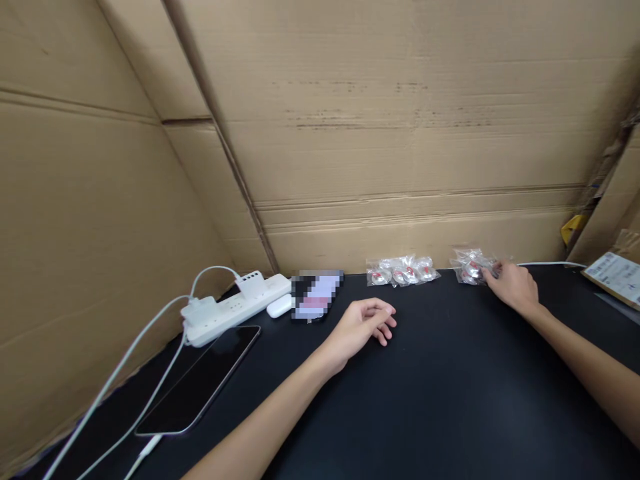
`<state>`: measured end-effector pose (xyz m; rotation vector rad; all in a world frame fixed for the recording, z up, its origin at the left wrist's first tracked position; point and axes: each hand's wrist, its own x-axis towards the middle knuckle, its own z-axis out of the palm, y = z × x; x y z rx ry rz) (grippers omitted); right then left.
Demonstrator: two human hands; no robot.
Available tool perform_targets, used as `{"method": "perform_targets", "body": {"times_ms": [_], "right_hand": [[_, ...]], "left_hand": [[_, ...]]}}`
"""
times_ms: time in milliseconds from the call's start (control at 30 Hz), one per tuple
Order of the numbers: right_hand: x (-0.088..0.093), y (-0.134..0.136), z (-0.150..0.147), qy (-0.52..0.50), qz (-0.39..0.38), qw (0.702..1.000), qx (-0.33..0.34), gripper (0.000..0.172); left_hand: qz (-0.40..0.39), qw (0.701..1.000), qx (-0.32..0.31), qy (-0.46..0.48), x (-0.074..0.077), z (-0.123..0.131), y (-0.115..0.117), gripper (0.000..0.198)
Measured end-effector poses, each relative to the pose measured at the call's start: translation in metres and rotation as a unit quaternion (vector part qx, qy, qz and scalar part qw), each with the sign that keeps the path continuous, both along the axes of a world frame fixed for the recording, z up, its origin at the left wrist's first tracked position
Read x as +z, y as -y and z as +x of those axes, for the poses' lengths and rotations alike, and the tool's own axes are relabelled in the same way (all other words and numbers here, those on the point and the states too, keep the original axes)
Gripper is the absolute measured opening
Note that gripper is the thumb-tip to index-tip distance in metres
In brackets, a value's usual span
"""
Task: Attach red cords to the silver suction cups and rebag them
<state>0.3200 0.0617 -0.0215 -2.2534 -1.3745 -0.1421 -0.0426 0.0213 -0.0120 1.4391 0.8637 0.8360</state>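
My right hand (pixel 513 285) reaches to the back of the black table (pixel 450 400), and its fingertips touch a small heap of clear plastic packets (pixel 470 265) with red and white contents. Whether the fingers grip a packet is hidden by the hand. A second heap of the same packets (pixel 403 271) lies to the left, against the cardboard wall. My left hand (pixel 363 325) rests on the table in the middle, fingers loosely curled and holding nothing, a little in front of that second heap.
Cardboard walls (pixel 400 133) close in the table at the back and left. A white power strip (pixel 235 307) with cables, a small white case (pixel 280 305), a phone (pixel 316 295) and a dark tablet (pixel 200 383) lie at the left. A labelled parcel (pixel 617 277) sits at the far right.
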Motion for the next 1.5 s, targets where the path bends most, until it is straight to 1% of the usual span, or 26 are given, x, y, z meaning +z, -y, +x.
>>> {"method": "perform_targets", "body": {"times_ms": [67,133,167,233,333,400,467,567,667,800,867,933,1000,1067,1133,1167,1233,1267,1400,1500], "right_hand": [[-0.002,0.003,-0.005,0.051,0.02,0.998,0.006,0.045],[-0.005,0.008,-0.016,0.09,0.058,0.993,0.045,0.04],[-0.007,0.009,-0.024,0.107,0.076,0.988,0.081,0.036],[-0.01,0.011,-0.043,0.14,0.099,0.968,0.184,0.032],[-0.014,0.007,-0.072,0.161,0.098,0.939,0.286,0.034],[-0.015,0.0,-0.086,0.168,0.096,0.927,0.322,0.039],[-0.016,-0.008,-0.093,0.168,0.089,0.916,0.353,0.042],[-0.018,-0.013,-0.095,0.158,0.075,0.902,0.394,0.04],[-0.019,-0.006,-0.094,0.146,0.079,0.901,0.401,0.036],[-0.015,0.019,-0.1,0.134,0.103,0.905,0.391,0.029],[-0.011,0.033,-0.104,0.125,0.113,0.904,0.392,0.022],[-0.007,0.043,-0.108,0.11,0.117,0.905,0.393,0.017],[-0.005,0.049,-0.11,0.092,0.117,0.905,0.399,0.015],[-0.004,0.051,-0.111,0.083,0.113,0.898,0.416,0.017],[-0.004,0.05,-0.112,0.091,0.109,0.89,0.433,0.018],[-0.004,0.05,-0.112,0.098,0.109,0.888,0.437,0.017],[-0.005,0.049,-0.113,0.104,0.11,0.886,0.438,0.016],[-0.005,0.049,-0.113,0.102,0.108,0.887,0.437,0.016],[-0.004,0.05,-0.113,0.07,0.094,0.892,0.437,0.016],[-0.003,0.052,-0.114,0.006,0.099,0.891,0.443,0.02]], "left_hand": [[0.002,1.0,0.002,-0.003,0.0,0.0,0.0,0.032],[0.003,1.0,0.004,-0.005,-0.001,0.001,0.0,0.032],[0.004,1.0,0.005,-0.006,-0.001,0.001,0.0,0.032],[0.006,1.0,0.006,-0.009,-0.001,0.001,0.0,0.032],[0.009,1.0,0.007,-0.014,-0.002,0.002,0.0,0.033],[0.009,1.0,0.007,-0.015,-0.002,0.002,0.0,0.033],[0.009,1.0,0.007,-0.016,-0.002,0.002,0.0,0.033],[0.01,1.0,0.005,-0.016,-0.001,0.002,0.001,0.034],[0.013,1.0,0.002,-0.017,0.0,0.001,0.001,0.033],[0.028,0.999,0.009,-0.033,0.0,0.002,0.002,0.032],[0.05,0.996,0.019,-0.066,0.0,0.003,0.003,0.031],[0.095,0.988,0.035,-0.116,0.001,0.005,0.006,0.028],[0.179,0.967,0.056,-0.172,0.003,0.006,0.012,0.025],[0.287,0.929,0.061,-0.225,0.007,0.009,0.02,0.024],[0.372,0.886,0.027,-0.275,0.01,0.01,0.026,0.031],[0.395,0.869,0.002,-0.298,0.011,0.01,0.028,0.037],[0.407,0.849,-0.032,-0.335,0.009,0.01,0.029,0.048],[0.402,0.845,-0.033,-0.351,0.007,0.009,0.028,0.051],[0.373,0.842,0.017,-0.39,-0.002,0.005,0.022,0.06],[0.378,0.836,0.043,-0.396,-0.003,0.004,0.02,0.065]]}}
